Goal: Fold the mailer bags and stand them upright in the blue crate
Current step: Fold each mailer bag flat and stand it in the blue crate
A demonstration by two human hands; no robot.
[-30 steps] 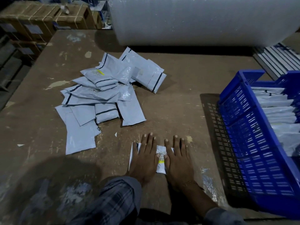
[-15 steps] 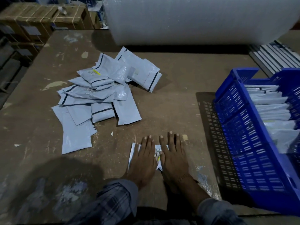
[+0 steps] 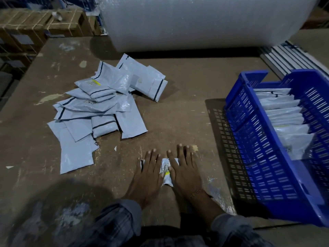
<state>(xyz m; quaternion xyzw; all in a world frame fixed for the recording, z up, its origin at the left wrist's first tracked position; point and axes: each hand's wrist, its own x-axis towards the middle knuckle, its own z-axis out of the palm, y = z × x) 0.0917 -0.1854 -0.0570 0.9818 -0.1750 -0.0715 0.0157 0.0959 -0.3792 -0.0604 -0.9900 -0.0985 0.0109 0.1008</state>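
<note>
A folded grey mailer bag point(image 3: 166, 172) with a barcode label and a yellow mark lies flat on the brown table near the front edge. My left hand point(image 3: 147, 173) and my right hand point(image 3: 185, 172) press down on it side by side with straight fingers, covering most of it. A loose pile of grey mailer bags point(image 3: 99, 111) lies on the table to the far left. The blue crate point(image 3: 263, 157) stands at the right, with several folded mailer bags point(image 3: 286, 122) upright in a row inside it.
A large roll of bubble wrap point(image 3: 195, 22) lies across the back of the table. Strapped cardboard boxes point(image 3: 41, 24) are stacked beyond the table's left corner. Grey slats point(image 3: 288, 56) lie behind the crate. A scrap of clear plastic point(image 3: 217, 193) sits beside my right wrist.
Both hands stay flat on the folded bag; they drew slightly closer together half a second ago and now sit a little apart again. The camera view shifted slightly.
</note>
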